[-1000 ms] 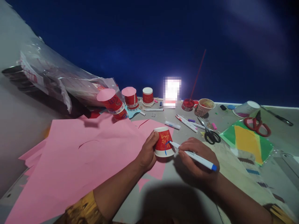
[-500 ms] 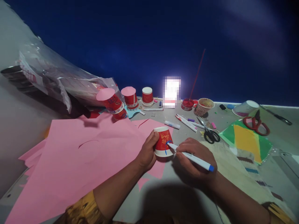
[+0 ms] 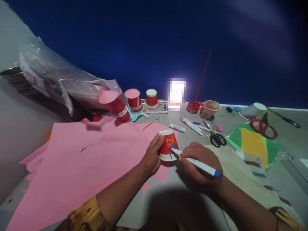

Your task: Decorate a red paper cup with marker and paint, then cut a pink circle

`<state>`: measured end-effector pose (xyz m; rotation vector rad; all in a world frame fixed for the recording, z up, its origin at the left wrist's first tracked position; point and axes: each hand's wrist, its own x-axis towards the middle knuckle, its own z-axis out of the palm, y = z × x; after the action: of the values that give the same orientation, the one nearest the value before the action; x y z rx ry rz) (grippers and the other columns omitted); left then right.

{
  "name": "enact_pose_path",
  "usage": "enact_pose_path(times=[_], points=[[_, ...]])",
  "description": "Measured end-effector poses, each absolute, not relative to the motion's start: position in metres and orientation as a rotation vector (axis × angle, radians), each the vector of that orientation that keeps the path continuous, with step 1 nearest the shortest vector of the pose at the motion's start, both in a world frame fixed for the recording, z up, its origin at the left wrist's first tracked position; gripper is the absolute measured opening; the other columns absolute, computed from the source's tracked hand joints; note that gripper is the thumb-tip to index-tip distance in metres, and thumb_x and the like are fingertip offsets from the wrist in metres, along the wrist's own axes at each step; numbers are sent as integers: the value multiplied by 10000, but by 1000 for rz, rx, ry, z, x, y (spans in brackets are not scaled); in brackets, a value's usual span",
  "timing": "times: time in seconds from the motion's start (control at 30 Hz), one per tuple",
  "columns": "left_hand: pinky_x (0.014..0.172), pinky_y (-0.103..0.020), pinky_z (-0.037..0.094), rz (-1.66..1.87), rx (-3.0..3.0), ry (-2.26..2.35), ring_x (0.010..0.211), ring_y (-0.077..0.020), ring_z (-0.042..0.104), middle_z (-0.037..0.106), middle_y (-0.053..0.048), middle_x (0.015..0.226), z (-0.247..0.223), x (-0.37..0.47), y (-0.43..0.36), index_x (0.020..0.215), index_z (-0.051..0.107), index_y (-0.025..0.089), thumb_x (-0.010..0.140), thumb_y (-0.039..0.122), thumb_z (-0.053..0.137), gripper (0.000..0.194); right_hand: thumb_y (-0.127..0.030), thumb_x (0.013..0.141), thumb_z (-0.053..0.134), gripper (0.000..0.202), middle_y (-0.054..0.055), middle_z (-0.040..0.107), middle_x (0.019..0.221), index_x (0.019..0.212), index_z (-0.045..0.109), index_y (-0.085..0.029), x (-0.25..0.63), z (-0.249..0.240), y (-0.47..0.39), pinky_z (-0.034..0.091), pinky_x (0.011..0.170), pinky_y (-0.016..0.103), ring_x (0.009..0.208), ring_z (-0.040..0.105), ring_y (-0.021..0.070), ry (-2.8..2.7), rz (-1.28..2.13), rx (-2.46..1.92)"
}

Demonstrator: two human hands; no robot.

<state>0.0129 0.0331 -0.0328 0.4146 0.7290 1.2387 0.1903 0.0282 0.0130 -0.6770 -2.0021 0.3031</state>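
Note:
A red paper cup (image 3: 167, 141) with gold characters and white bands is gripped upside down in my left hand (image 3: 152, 155), thumb along its side. My right hand (image 3: 201, 163) is closed around a white marker (image 3: 199, 163) with a blue end, held like a pen. Its tip touches the red face of the cup, where blue strokes show. Beneath and left of the cup spreads a large pink paper sheet (image 3: 79, 166). Part of the left fingers is hidden behind the cup.
Pink-topped cups (image 3: 132, 100) and a plain red cup (image 3: 151, 99) stand at the back. Several markers (image 3: 191, 126), black-handled scissors (image 3: 216, 138), a red paint pot (image 3: 192, 107) and a speckled cup (image 3: 210, 110) lie beyond my right hand. Red-handled scissors (image 3: 263, 129) rest on green and yellow sheets.
The marker tip has shifted slightly left and down on the cup, and the blue stroke there is longer. My left hand still holds the cup in almost the same spot.

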Motion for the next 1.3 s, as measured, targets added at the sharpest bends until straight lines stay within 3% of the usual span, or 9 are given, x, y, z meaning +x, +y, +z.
enact_pose_path(times=[0.5,0.63,0.87,1.07,1.3], points=[[830,-350,586,1234,425,735,834,-224,725,740,-49,904,-33,14,33,1096,690,168,744,605,916,605,-116,922,622,115,25,746,716,937,683,-212,193,17,30,547,554,295,604,697,172,-2011,287,-641],[823,-343,572,1234,431,745,826,-219,720,734,-49,890,-33,14,32,1063,688,161,803,593,876,538,-120,916,634,124,32,762,737,956,699,-218,192,16,29,562,574,304,615,709,182,-2000,298,-662],[826,-342,573,1238,431,757,842,-222,724,731,-47,910,-34,14,33,1092,698,168,803,577,881,533,-123,908,611,127,2,701,640,858,655,-232,193,17,27,510,524,284,540,660,160,-1998,346,-660],[824,-332,572,1229,450,742,840,-212,713,724,-47,907,-32,14,34,1067,696,164,802,614,869,549,-125,916,628,122,21,758,726,939,668,-238,192,15,27,548,578,301,597,700,176,-1961,316,-670],[817,-345,574,1235,467,769,852,-231,724,732,-51,907,-34,14,34,1058,702,167,781,630,878,567,-141,910,599,127,-5,688,621,832,642,-231,193,14,27,483,524,282,528,651,156,-1992,375,-654]])
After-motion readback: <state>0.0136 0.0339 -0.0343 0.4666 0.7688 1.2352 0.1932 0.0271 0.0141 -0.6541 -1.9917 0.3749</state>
